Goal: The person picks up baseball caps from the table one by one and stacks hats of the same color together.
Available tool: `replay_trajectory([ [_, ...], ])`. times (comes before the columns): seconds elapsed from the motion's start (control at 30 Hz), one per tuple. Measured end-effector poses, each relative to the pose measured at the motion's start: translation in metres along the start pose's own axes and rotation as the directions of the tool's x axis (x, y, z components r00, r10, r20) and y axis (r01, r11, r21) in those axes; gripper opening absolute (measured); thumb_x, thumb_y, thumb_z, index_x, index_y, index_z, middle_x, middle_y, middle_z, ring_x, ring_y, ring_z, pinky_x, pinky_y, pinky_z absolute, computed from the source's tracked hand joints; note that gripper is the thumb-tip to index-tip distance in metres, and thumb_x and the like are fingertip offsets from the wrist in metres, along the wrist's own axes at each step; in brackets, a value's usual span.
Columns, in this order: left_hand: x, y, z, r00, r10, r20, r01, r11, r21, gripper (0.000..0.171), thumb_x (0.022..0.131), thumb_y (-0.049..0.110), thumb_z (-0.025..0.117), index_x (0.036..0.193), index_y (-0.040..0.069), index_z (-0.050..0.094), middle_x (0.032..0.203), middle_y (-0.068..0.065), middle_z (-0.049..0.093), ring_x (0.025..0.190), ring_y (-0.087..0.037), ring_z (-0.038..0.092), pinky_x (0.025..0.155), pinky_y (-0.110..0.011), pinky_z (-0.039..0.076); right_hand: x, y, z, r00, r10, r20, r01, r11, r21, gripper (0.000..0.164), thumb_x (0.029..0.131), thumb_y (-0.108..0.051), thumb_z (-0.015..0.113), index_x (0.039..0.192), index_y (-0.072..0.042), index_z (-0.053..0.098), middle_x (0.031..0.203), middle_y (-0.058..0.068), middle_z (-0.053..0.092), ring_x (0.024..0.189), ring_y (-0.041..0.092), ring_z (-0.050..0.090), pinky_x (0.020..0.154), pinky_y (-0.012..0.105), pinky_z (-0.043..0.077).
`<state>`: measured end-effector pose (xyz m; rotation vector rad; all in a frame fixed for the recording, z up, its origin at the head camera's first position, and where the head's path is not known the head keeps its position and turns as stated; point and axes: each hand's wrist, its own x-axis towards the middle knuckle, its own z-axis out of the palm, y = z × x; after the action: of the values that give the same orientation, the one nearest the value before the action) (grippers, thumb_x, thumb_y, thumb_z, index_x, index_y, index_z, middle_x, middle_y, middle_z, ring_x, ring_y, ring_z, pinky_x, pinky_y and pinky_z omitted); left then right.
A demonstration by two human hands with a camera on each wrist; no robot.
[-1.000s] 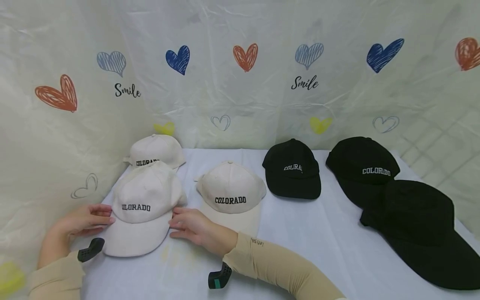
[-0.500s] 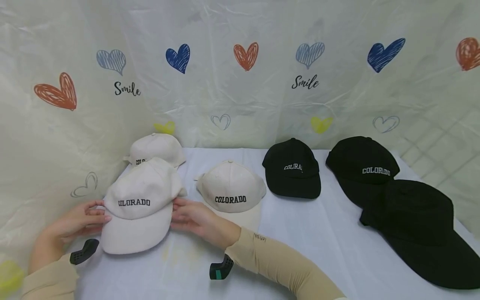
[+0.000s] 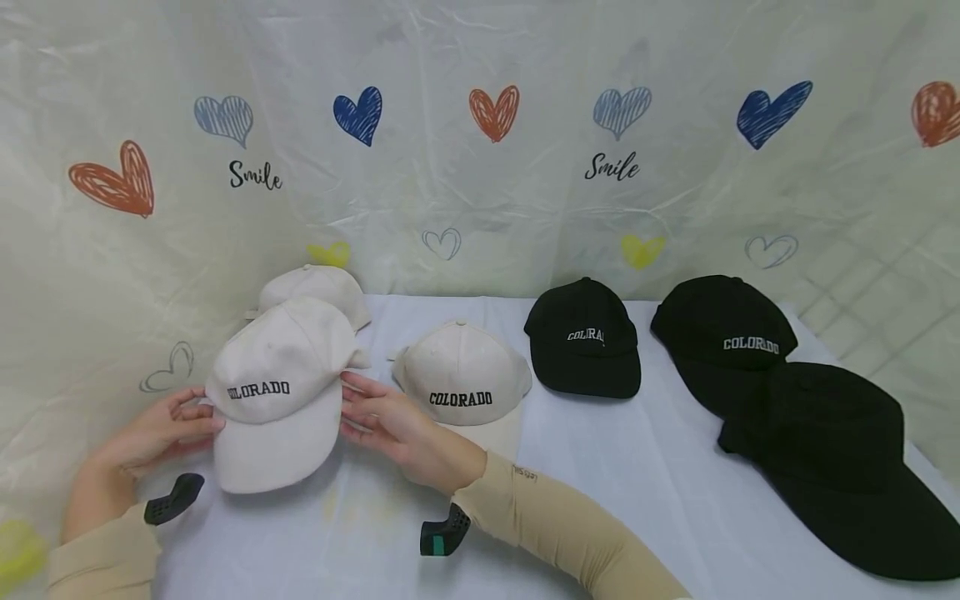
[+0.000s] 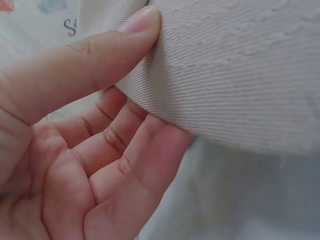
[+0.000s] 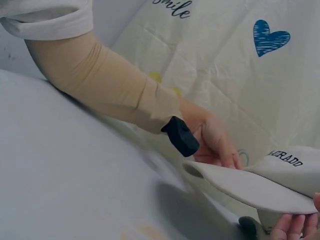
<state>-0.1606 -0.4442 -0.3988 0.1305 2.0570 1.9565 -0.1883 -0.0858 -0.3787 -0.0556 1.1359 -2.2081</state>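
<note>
Backdrop (image 3: 420, 192): pale sheet printed with hearts and "Smile", hanging behind a table under a white cloth (image 3: 600, 483)
Held white cap (image 3: 273, 354): at the table's left side, apparently raised, since a shadow falls apart from its brim (image 3: 281, 454)
Left hand (image 3: 161, 429): pinches the brim's edge, thumb on top, fingers folded beneath
Right hand (image 3: 401, 429): grips the opposite edge, fingers under the brim and thumb above
Two-sided hold: probably keeps the soft cap level and its crown in shape
Rear white cap (image 3: 318, 287): partly hidden behind the held one; whether they touch, I cannot tell
Middle white cap (image 3: 461, 367): just beside the right hand, which covers part of its brim
Small black cap (image 3: 585, 333): stands alone, right of centre
Black pair: front black cap (image 3: 832, 433) overlaps the brim of the back black cap (image 3: 723, 321) in view
Layout: pale left, dark right, so colour seems to govern placement; visible brims face the near side, perhaps to keep lettering readable
</note>
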Motion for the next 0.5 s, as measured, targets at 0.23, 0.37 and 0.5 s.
replay_trajectory([
  [0.23,0.004,0.016,0.012,0.997,-0.005,-0.081,0.011,0.997,0.075,0.039,0.097,-0.004,0.065,0.112,0.032,0.059,0.097,0.005,0.070,0.092,-0.008,0.066,0.080,-0.026,0.058,-0.006,-0.012,0.001,0.998,-0.065,-0.010,0.065,0.997,-0.029,0.053,0.098,0.014,0.051,0.148,-0.004,0.054,0.128,0.011,0.062,0.104,0.018,0.060,0.098,0.038,0.047],
  [0.37,0.006,0.030,0.023,0.993,0.020,-0.113,0.000,0.984,0.178,0.037,0.097,-0.002,0.067,0.114,0.029,0.057,0.095,0.006,0.071,0.090,-0.008,0.067,0.079,-0.025,0.058,-0.009,-0.018,0.001,0.993,-0.119,-0.021,0.118,0.991,-0.062,0.052,0.097,0.014,0.053,0.146,-0.003,0.056,0.123,0.011,0.063,0.101,0.018,0.060,0.094,0.034,0.049],
  [0.5,0.007,0.043,0.035,0.989,0.007,-0.150,0.036,0.958,0.284,0.036,0.097,0.006,0.070,0.120,0.025,0.049,0.097,0.008,0.070,0.092,-0.007,0.066,0.080,-0.025,0.057,-0.012,-0.023,-0.002,0.986,-0.165,-0.020,0.162,0.982,-0.098,0.054,0.096,0.014,0.054,0.147,-0.004,0.056,0.120,0.009,0.061,0.099,0.016,0.059,0.092,0.031,0.050],
])
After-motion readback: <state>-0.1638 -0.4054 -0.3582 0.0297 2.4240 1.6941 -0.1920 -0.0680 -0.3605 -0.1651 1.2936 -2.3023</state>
